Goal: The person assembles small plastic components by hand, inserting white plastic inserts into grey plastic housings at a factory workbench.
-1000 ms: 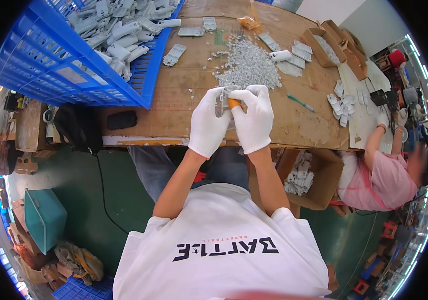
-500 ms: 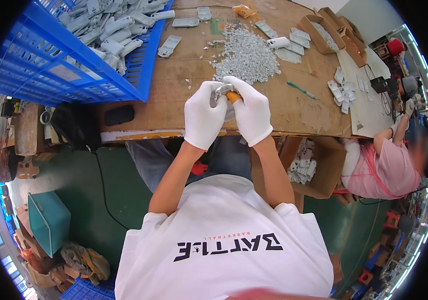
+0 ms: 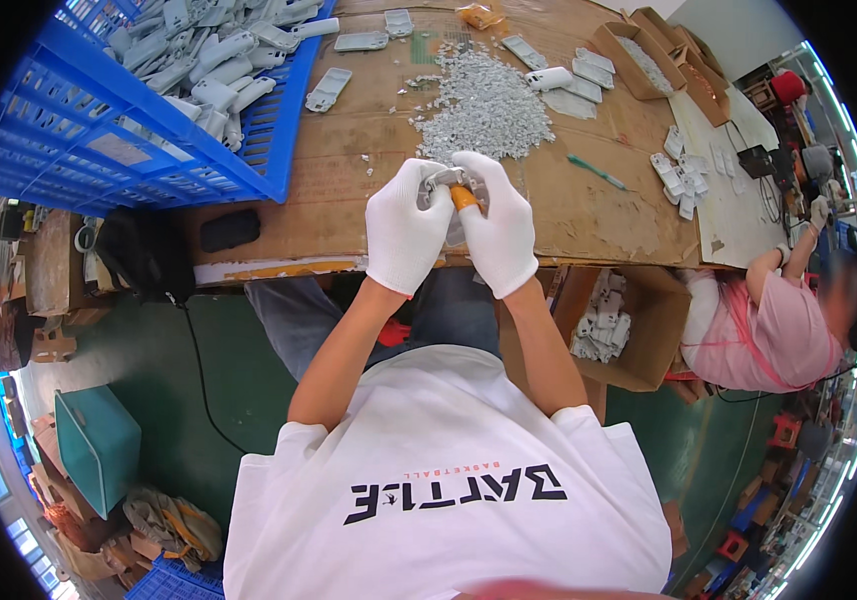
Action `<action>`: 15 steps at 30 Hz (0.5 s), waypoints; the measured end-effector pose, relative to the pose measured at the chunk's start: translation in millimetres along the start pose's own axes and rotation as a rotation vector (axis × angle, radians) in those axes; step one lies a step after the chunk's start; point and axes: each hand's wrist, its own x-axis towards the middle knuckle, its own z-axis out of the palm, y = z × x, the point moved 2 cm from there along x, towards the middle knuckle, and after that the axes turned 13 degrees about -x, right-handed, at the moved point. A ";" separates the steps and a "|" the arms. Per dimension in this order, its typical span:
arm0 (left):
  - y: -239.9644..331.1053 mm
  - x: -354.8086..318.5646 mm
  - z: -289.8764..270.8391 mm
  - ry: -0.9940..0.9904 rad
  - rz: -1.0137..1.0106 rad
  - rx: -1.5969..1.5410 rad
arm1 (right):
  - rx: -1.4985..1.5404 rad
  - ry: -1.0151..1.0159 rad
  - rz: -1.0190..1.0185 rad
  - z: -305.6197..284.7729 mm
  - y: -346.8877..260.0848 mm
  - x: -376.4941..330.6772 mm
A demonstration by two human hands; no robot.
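My left hand (image 3: 409, 228) and my right hand (image 3: 497, 225), both in white knit gloves, meet over the table's near edge. Between them they grip a pale plastic shell (image 3: 446, 178), with fingers closed around its two sides. Most of the shell is hidden by the gloves. Something orange (image 3: 463, 197) sits at my right thumb; whether it is a thumb cover or a separate piece I cannot tell. Just beyond my fingertips spreads a heap of small clear-white plastic bits (image 3: 489, 105).
A blue crate (image 3: 149, 140) full of white plastic shells stands at the left. More shells (image 3: 329, 90) lie around the heap. A green pen (image 3: 597, 172), cardboard trays (image 3: 639, 60) and a box of white parts (image 3: 664, 330) are to the right. A co-worker (image 3: 764, 330) sits at far right.
The whole view has shifted slightly. My hands keep their hold on the plastic shell, with only a small shift of the fingers around it.
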 end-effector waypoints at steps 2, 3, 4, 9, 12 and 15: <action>-1.6 4.1 -3.2 0.004 -0.027 -0.051 | 0.081 0.002 0.057 -2.6 -5.0 -7.8; -2.5 5.6 -4.7 0.005 -0.055 -0.104 | 0.122 0.038 0.017 -5.4 -6.5 -12.4; -2.3 6.4 -6.4 0.011 -0.053 -0.102 | 0.164 0.073 -0.024 -6.5 -7.3 -14.2; 6.6 5.2 -9.5 0.065 -0.075 -0.129 | -0.139 0.138 -0.260 0.9 -9.0 -27.3; 4.7 6.9 -12.1 0.057 -0.100 -0.178 | -0.354 0.184 -0.374 7.5 -11.3 -30.6; 17.9 0.5 -16.3 -0.042 -0.170 -0.201 | -0.442 0.221 -0.385 10.6 -10.9 -33.7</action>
